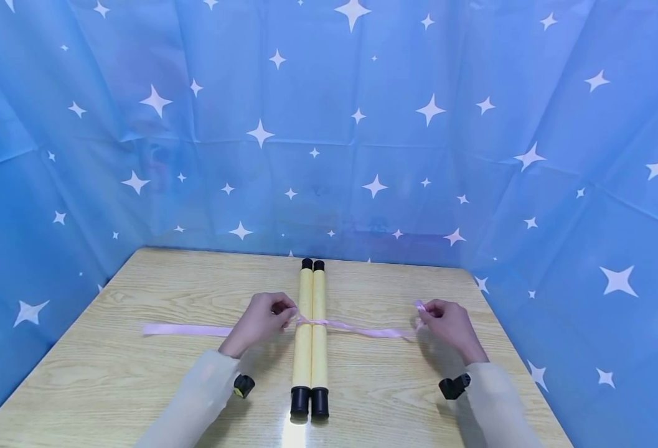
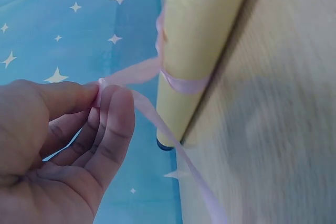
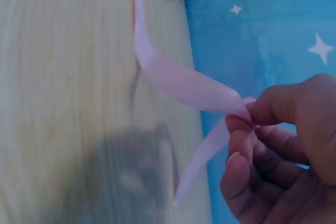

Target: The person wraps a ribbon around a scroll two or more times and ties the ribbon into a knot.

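Two pale yellow tubes with black end caps, a left one and a right one, lie side by side on the table. A pink ribbon passes around both near their middle. Just left of the tubes, my left hand pinches the ribbon between thumb and fingertips; its loose tail trails left across the table. Well to the right, my right hand pinches the other side of the ribbon near its end. In the right wrist view a short ribbon end hangs below those fingers.
The wooden table carries the tubes and ribbon. Behind it and along both sides hangs a blue curtain with white stars. A black wrist camera sits at the left sleeve, another device at the right.
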`<action>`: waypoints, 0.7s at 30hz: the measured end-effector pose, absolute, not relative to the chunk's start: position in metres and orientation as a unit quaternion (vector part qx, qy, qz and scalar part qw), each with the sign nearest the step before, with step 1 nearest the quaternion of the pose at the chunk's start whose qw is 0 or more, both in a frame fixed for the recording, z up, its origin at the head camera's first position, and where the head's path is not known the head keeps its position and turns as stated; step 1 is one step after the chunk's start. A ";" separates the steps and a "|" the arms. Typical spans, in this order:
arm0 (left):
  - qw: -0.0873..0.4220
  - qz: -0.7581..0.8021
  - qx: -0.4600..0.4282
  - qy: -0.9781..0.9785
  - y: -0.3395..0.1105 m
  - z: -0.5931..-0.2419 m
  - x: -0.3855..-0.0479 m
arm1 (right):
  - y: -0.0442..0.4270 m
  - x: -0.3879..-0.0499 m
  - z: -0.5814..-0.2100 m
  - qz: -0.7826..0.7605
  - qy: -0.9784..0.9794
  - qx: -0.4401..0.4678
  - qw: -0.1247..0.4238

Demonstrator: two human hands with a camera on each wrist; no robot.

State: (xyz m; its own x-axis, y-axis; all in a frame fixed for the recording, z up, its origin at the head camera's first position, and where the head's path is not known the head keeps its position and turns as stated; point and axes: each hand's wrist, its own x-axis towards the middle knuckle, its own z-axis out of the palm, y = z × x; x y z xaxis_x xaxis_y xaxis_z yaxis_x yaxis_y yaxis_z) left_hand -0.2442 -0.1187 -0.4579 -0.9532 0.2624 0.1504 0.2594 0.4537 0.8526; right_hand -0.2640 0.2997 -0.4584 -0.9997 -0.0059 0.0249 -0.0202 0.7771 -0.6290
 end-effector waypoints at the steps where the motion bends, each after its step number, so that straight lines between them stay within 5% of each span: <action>1: 0.005 0.507 0.152 0.848 -0.117 -0.457 -0.245 | 0.297 -0.266 -0.457 0.339 -0.940 0.012 0.011; 21: 0.021 0.543 0.162 0.824 -0.095 -0.448 -0.252 | 0.221 -0.299 -0.435 0.448 -0.889 0.094 -0.022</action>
State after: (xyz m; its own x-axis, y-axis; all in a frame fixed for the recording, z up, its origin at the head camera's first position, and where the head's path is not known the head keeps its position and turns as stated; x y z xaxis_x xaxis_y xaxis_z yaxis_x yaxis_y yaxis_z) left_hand -0.2518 -0.0945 -0.4484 -0.9469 0.2890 0.1407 0.2433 0.3587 0.9012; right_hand -0.2987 0.2208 -0.4348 -0.9813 -0.1873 0.0452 -0.1477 0.5808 -0.8006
